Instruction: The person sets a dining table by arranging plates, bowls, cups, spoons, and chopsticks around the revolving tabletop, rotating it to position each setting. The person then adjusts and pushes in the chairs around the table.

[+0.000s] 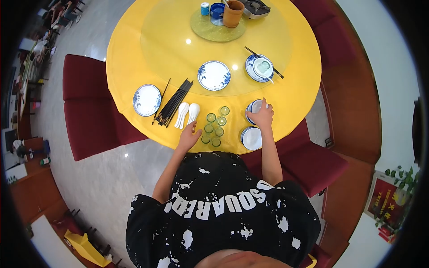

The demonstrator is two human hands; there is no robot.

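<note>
My right hand [262, 116] reaches over a white bowl [255, 106] with a blue outer side, thumb and fingers on opposite sides of its rim. Just below it stands another stack of bowls [251, 138]. My left hand [190, 137] rests at the table's near edge with fingers slightly apart, holding nothing. Its fingertips are close to the white spoons [193, 110], which lie in two nested piles. Between my hands, several small green-tinted glasses [219, 131] stand in two rows. A bundle of dark chopsticks [176, 102] lies left of the spoons.
On the yellow round table [123, 49] are a blue-patterned plate [147, 100] and another plate [214, 75]. A set plate [251, 73] carries a bowl, spoon and chopsticks. A brown pot [233, 15] and a portable stove [255, 8] stand at the back. Red chairs [89, 107] flank the table.
</note>
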